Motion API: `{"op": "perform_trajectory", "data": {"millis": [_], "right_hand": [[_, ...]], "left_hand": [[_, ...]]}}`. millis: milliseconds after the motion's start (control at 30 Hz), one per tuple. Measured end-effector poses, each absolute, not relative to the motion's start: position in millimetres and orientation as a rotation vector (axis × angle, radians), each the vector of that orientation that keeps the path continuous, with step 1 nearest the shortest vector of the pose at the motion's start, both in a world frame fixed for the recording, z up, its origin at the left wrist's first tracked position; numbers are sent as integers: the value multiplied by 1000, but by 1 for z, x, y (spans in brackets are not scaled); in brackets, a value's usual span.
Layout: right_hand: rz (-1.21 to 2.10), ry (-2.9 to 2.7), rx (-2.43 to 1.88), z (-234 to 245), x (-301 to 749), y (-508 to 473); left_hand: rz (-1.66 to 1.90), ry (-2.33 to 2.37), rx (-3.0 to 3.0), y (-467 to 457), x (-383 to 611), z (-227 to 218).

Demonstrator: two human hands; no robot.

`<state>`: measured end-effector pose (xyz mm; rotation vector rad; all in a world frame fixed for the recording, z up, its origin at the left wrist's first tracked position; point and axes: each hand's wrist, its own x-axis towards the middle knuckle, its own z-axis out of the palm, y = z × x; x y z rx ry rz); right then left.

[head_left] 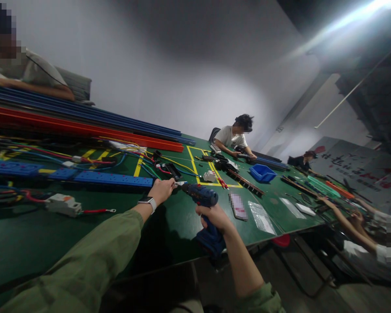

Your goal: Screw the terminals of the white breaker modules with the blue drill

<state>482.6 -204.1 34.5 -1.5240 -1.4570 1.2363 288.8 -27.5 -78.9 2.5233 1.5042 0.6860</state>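
My right hand (217, 217) is wrapped round the grip of a blue cordless drill (200, 194), whose nose points left toward my other hand. My left hand (162, 191), with a watch on its wrist, is closed at the right end of a long blue power strip (114, 178). Its fingertips meet close to the drill's tip, by a small pale piece (180, 183); what they pinch is too small to make out. Just beyond them lies a black rectangular part (173, 170) among red, green and yellow wires.
A white circuit breaker (63, 204) with a red lead lies at left. Orange (84, 127) and blue rails run along the back. A phone (237, 206), a plastic bag (261, 217) and a blue bin (262, 173) are at right. Several other people sit round the green table (127, 234).
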Motion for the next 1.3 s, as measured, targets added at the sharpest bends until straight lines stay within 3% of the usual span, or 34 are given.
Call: {"op": "perform_trajectory", "data": {"millis": [1300], "right_hand": [[1252, -1431, -1538, 35, 483, -205]], "left_hand": [[668, 1494, 2516, -29, 288, -76]]}}
